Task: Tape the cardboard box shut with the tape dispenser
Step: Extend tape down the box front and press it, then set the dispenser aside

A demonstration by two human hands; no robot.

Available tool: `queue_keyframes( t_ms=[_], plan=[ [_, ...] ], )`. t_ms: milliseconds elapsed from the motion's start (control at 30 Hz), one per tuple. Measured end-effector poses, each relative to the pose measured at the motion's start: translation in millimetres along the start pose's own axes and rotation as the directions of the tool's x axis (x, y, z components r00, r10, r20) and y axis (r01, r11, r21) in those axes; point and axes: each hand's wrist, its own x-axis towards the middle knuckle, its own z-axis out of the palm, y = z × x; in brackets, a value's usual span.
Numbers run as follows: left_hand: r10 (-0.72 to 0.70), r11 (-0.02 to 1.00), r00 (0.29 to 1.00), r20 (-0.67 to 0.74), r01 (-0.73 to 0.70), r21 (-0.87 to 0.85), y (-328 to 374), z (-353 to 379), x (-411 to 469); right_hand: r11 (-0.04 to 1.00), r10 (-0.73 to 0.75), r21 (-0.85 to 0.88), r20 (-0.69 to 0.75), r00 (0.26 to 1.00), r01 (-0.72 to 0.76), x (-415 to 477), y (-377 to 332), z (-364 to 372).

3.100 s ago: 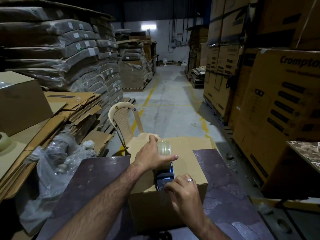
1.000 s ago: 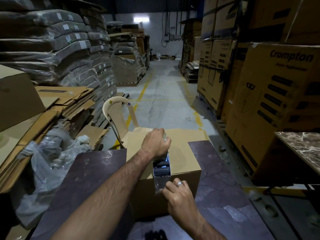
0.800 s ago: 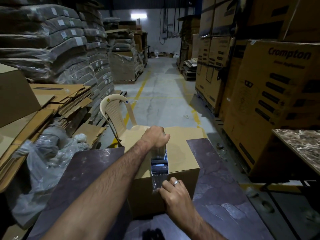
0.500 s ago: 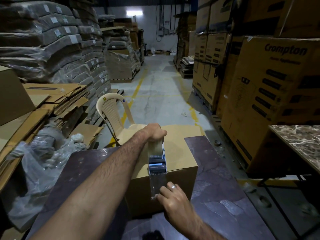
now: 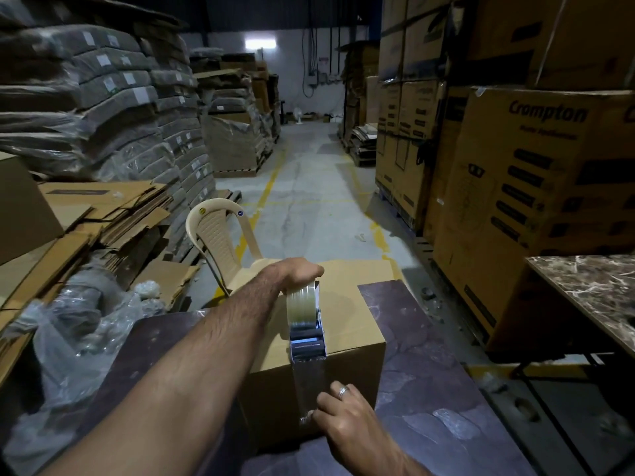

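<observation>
A brown cardboard box (image 5: 354, 324) stands on a dark marbled table (image 5: 429, 383) in front of me. My left hand (image 5: 295, 271) grips the tape dispenser (image 5: 305, 324) from above; its blue blade end rests at the near top edge of the box, with a roll of clear tape on it. A strip of clear tape (image 5: 307, 386) runs from the dispenser down the near face of the box. My right hand (image 5: 347, 420), with a ring on it, holds the strip's lower end with its fingertips against that face.
A beige plastic chair (image 5: 220, 242) stands behind the box. Flattened cardboard (image 5: 103, 214) and crumpled plastic wrap (image 5: 72, 324) lie at left. Tall printed cartons (image 5: 536, 207) line the right, and a second marbled tabletop (image 5: 598, 297) juts in there. A concrete aisle runs ahead.
The dispenser has tilted up onto the box's near top edge under my left hand. My right hand has drawn the tape end further down the near face.
</observation>
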Motion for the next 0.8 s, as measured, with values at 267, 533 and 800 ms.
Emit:
queue_keyframes(
  t_ms=[267, 533, 800],
  plan=[
    [0.116, 0.993, 0.871, -0.478, -0.092, 0.073, -0.6, -3.0, -29.6, 1.0, -0.01, -0.009, -0.047, 0.999, 0.01, -8.4, -3.3, -2.7],
    [0.281, 0.886, 0.652, -0.704, -0.458, -0.071, -35.3, 74.2, -171.7, 0.999, -0.007, -0.042, -0.067, 0.998, 0.004, -14.0, -6.4, -0.5],
    [0.242, 0.955, 0.766, -0.595, -0.298, 0.004, -75.3, 163.0, -207.0, 1.0, 0.021, 0.023, -0.082, 0.996, -0.02, -20.8, -3.8, 0.0]
  ],
)
